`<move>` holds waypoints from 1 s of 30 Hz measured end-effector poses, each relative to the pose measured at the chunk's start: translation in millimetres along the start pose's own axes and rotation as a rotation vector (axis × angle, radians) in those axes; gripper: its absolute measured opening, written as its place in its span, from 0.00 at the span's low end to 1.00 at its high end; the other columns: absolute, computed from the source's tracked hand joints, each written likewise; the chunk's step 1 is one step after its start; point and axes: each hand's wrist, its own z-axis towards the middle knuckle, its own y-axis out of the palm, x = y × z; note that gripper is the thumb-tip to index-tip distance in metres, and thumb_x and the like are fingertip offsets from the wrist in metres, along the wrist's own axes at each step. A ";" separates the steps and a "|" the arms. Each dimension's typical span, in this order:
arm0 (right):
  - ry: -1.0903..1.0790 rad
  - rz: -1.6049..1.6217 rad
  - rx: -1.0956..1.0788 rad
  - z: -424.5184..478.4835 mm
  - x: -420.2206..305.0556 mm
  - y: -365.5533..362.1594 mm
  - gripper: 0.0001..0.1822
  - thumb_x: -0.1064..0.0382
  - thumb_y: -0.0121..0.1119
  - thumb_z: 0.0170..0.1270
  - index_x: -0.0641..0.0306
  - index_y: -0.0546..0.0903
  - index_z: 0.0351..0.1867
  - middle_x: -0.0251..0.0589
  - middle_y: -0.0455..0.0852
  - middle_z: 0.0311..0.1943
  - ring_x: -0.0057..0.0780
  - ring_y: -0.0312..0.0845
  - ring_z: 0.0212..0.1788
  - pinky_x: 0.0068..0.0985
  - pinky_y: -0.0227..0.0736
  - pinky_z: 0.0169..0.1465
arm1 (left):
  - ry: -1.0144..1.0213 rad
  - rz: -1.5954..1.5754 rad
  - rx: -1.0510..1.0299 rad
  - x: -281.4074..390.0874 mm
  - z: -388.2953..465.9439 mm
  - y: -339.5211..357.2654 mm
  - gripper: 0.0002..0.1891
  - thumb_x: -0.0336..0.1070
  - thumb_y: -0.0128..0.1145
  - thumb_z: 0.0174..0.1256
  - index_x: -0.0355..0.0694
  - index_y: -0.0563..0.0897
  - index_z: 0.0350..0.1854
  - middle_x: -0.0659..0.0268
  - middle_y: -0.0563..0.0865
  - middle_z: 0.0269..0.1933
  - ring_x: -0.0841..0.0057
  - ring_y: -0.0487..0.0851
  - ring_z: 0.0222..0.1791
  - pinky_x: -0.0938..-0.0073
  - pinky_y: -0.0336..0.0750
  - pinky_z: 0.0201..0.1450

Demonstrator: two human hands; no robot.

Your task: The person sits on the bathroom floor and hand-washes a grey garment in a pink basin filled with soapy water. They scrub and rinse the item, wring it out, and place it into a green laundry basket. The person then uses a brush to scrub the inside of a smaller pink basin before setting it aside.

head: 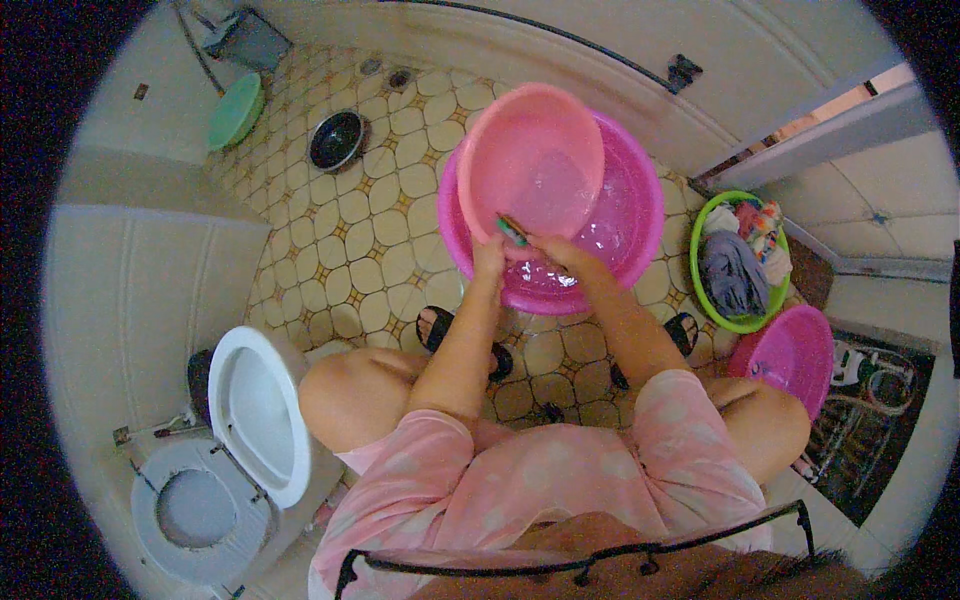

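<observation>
A light pink plastic basin (536,157) is tilted over a larger magenta plastic tub (651,195), which holds water. My left hand (489,256) grips the near rim of the pink basin. In my right hand (559,251) is a small brush (512,230) with green on it, at the basin's inner wall near the rim. My fingers cover part of the brush. A shallow pool of water appears to lie in the pink basin. Both hands are above the near side of the tub.
A lime-green basket (697,277) of clothes (735,274) and another magenta basin (806,352) stand to my right. A toilet (199,502) with a raised lid is at left. Farther off are a dark bowl (337,141) on the tiled floor (352,240) and a green basin (237,112) against the wall.
</observation>
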 end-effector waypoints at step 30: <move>-0.258 -0.692 0.294 -69.6 12.2 -28.3 0.26 0.46 0.44 0.63 0.48 0.63 0.62 0.57 0.80 0.39 0.51 0.76 0.43 0.42 0.69 0.46 | 0.081 -0.207 0.187 -0.6 3.2 14.6 0.29 0.24 0.46 0.45 0.38 0.64 0.57 0.59 0.77 0.45 0.66 0.79 0.38 0.69 0.78 0.29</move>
